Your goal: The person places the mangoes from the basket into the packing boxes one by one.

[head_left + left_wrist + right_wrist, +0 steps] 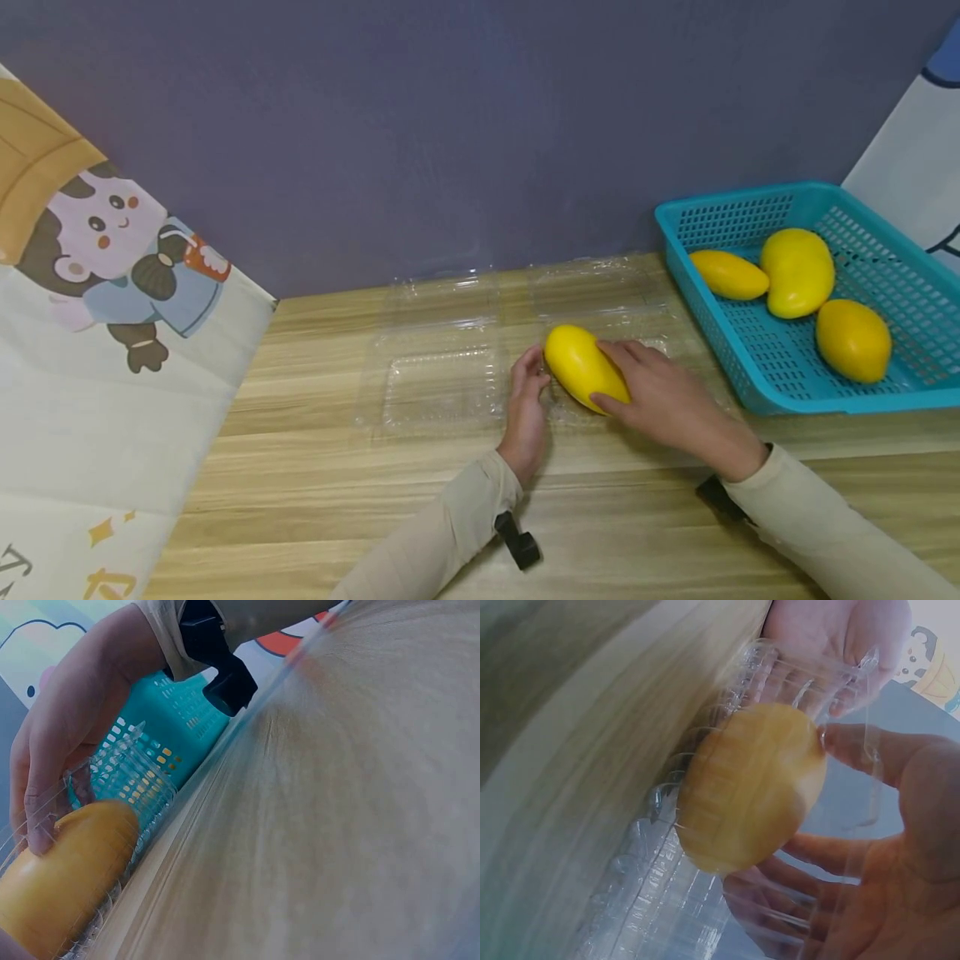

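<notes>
A yellow mango (581, 362) lies within the base of a clear plastic clamshell box (705, 915), tilted, its far end toward the left. My right hand (663, 400) grips it from the right, thumb on the near side and fingers over the far side. At the box's left wall, my left hand (527, 408) rests with its fingers against the outside of the plastic, close to the mango's left end. The box's hinged lid (592, 283) lies folded back toward the wall. Through the clear plastic the mango (71, 877) also shows in the left wrist view.
A second clear clamshell box (442, 387) stands open to the left. At the right is a teal basket (750, 375) with three yellow mangoes (798, 271) inside. A dark wall (360, 150) borders the wooden table (300, 483) at the back; a printed sheet (112, 400) hangs left.
</notes>
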`<act>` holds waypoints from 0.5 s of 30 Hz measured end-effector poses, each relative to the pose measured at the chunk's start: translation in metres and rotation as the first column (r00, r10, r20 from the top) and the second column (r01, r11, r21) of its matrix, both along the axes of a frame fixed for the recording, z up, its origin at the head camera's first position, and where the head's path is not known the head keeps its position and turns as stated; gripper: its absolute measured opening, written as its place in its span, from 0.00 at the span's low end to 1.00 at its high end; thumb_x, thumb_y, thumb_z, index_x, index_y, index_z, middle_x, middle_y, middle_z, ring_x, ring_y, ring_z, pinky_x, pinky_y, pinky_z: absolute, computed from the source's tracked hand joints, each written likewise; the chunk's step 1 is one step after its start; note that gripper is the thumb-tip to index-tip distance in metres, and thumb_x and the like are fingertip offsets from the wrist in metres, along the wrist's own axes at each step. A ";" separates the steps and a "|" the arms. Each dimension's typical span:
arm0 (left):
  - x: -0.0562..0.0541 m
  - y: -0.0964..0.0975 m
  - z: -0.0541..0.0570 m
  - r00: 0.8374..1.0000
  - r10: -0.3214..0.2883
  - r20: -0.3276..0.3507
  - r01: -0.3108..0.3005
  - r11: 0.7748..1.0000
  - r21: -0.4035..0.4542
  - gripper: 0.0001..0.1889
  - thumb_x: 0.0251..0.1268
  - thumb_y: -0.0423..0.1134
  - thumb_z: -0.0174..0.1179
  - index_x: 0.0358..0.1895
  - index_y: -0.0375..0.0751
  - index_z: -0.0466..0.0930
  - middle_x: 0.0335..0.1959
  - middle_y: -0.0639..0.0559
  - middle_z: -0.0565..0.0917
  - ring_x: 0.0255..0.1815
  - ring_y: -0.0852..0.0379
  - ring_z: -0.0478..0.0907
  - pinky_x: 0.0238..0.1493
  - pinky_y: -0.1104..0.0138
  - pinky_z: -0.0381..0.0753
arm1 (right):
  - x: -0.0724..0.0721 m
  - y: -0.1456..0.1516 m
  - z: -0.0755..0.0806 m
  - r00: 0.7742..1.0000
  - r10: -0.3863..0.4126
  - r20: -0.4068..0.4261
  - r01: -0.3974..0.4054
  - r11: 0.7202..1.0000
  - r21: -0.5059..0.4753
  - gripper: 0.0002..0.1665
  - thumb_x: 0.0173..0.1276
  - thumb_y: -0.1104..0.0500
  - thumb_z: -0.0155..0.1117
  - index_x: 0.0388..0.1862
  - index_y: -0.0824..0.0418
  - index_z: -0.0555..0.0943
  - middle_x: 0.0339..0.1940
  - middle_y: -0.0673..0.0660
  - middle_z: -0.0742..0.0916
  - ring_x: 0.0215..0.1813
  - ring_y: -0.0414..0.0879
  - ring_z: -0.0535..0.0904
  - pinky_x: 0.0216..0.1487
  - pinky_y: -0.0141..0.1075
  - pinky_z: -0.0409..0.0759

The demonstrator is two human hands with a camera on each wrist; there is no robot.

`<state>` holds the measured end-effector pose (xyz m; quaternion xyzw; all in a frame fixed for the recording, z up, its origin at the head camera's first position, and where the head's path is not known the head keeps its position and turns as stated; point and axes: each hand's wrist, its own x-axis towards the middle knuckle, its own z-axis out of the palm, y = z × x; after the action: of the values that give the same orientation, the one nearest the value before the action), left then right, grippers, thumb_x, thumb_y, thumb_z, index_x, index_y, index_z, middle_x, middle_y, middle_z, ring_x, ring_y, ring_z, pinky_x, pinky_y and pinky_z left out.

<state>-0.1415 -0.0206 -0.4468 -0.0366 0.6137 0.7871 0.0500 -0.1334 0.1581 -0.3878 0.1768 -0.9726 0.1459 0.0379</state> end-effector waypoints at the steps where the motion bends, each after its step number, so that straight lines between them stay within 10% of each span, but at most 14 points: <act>1: 0.000 0.000 0.000 1.000 0.000 0.001 0.000 1.000 0.001 0.28 0.70 0.37 0.43 0.74 0.49 0.60 0.77 0.50 0.61 0.79 0.50 0.54 0.81 0.49 0.48 | 0.000 0.000 0.000 1.000 0.001 -0.002 -0.001 1.000 0.000 0.45 0.65 0.42 0.68 0.73 0.64 0.67 0.64 0.68 0.78 0.60 0.66 0.77 0.56 0.62 0.78; 15: 0.000 -0.001 0.000 1.000 -0.015 0.006 0.015 1.000 0.005 0.28 0.71 0.38 0.43 0.74 0.50 0.59 0.78 0.50 0.59 0.80 0.50 0.52 0.81 0.47 0.46 | 0.001 0.000 0.001 1.000 0.000 -0.010 0.000 1.000 -0.028 0.44 0.64 0.43 0.69 0.72 0.63 0.68 0.64 0.68 0.78 0.61 0.66 0.76 0.58 0.62 0.77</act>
<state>-0.1411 -0.0215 -0.4470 -0.0341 0.6118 0.7881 0.0578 -0.1323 0.1583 -0.3870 0.1769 -0.9703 0.1587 0.0454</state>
